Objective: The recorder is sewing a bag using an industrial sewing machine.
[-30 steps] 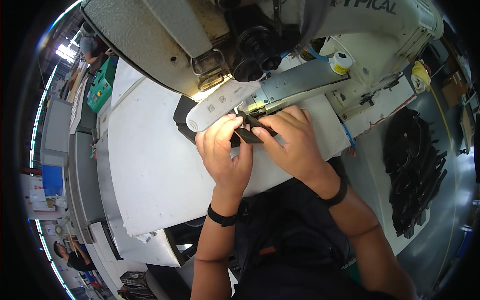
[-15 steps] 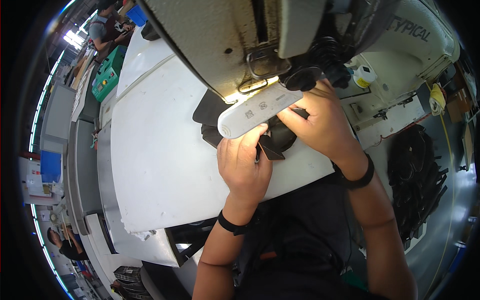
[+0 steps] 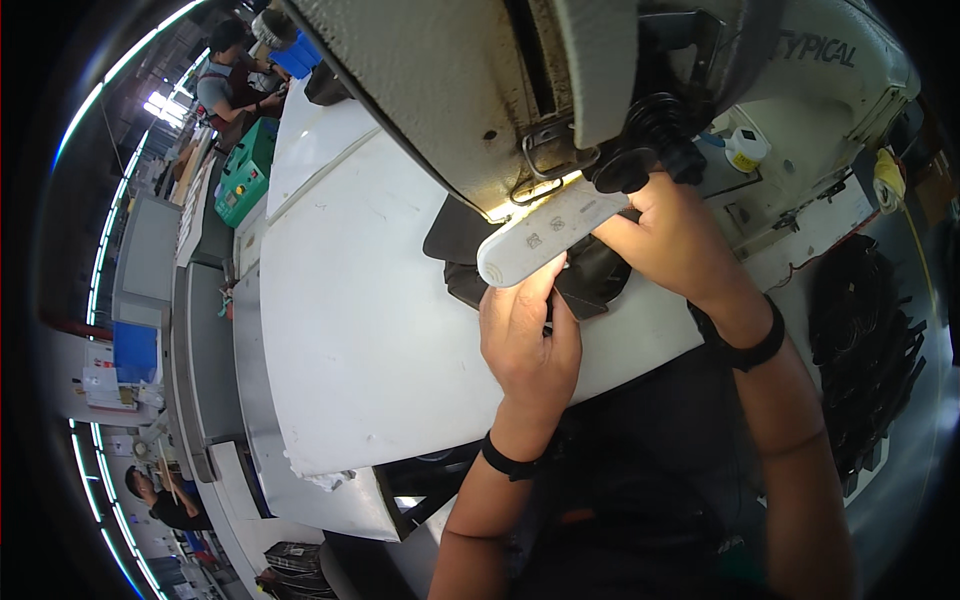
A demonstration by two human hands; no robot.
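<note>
At the sewing machine (image 3: 470, 90), a black fabric piece (image 3: 590, 285) lies on the white table (image 3: 350, 300), partly hidden by a pale, round-ended LED lamp bar (image 3: 550, 230). My left hand (image 3: 530, 335) grips the piece from the near side, its fingertips meeting it just below the lamp's rounded end. My right hand (image 3: 680, 245) holds the same piece farther right, thumb angled inward and fingers partly hidden beneath the machine head. The needle area and the exact fingertip contacts are mostly covered.
A white bottle (image 3: 745, 150) and yellow cloth (image 3: 890, 180) sit at the right, above a pile of black pieces (image 3: 860, 350). At the left are a green control box (image 3: 245, 170), a blue bin (image 3: 135, 350) and two co-workers (image 3: 225, 95), (image 3: 170, 500).
The view has shifted, and both hands have moved rightward with the black piece. My right hand went up and farther under the machine head; more of the piece shows left of the lamp.
</note>
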